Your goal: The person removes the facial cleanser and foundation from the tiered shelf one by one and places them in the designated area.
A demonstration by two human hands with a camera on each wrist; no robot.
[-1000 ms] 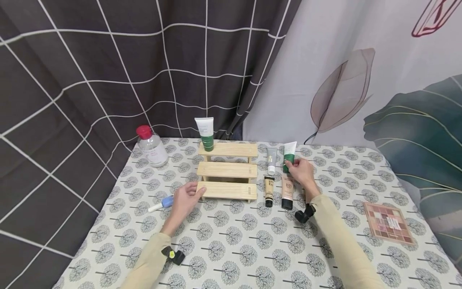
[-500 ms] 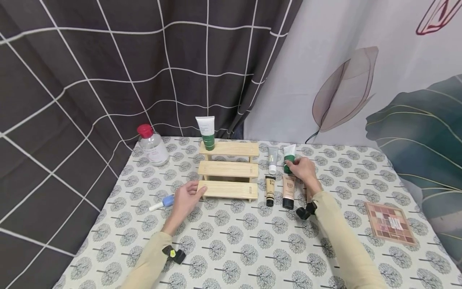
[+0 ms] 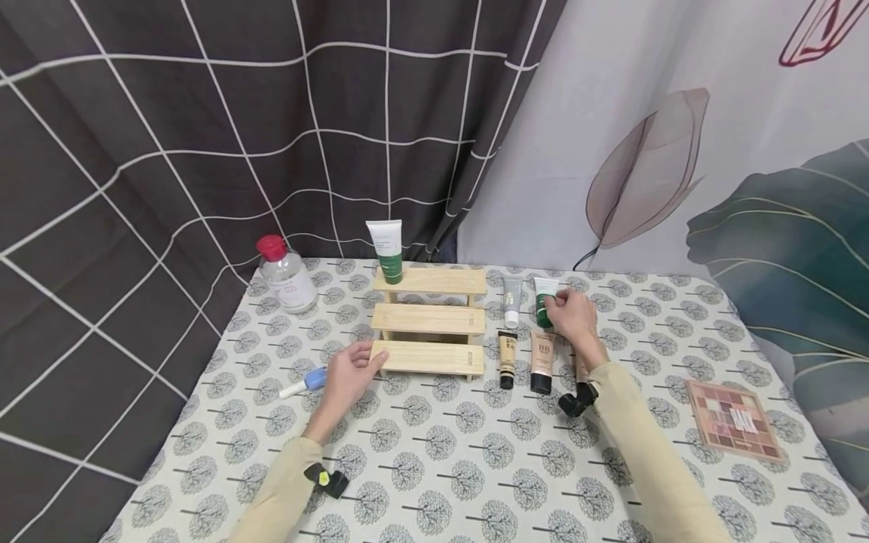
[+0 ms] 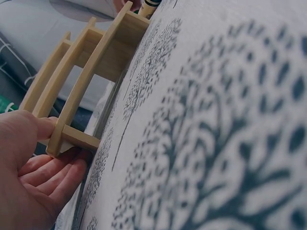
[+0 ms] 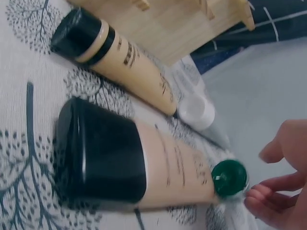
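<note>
My left hand (image 3: 348, 375) grips the left end of the lowest step of a three-tier wooden display stand (image 3: 428, 357); in the left wrist view the thumb lies over the board and the fingers are beneath it. On the top step a white and green tube (image 3: 386, 253) stands upright. My right hand (image 3: 575, 317) is at a second white and green tube (image 3: 545, 288) lying on the table. In the right wrist view its thumb and fingers (image 5: 276, 203) are spread apart beside the green cap (image 5: 230, 178).
Near the right hand lie a grey tube (image 3: 512, 298), a gold tube (image 3: 506, 354) and a pink BB cream tube (image 3: 541, 358). A red-capped clear bottle (image 3: 290, 280) stands back left. A blue and white stick-shaped item (image 3: 308, 381) lies by the left hand, an eyeshadow palette (image 3: 733, 418) far right.
The right hand has shifted slightly right, and the white end of the lying tube sits a little nearer me. The left hand keeps its place on the stand.
</note>
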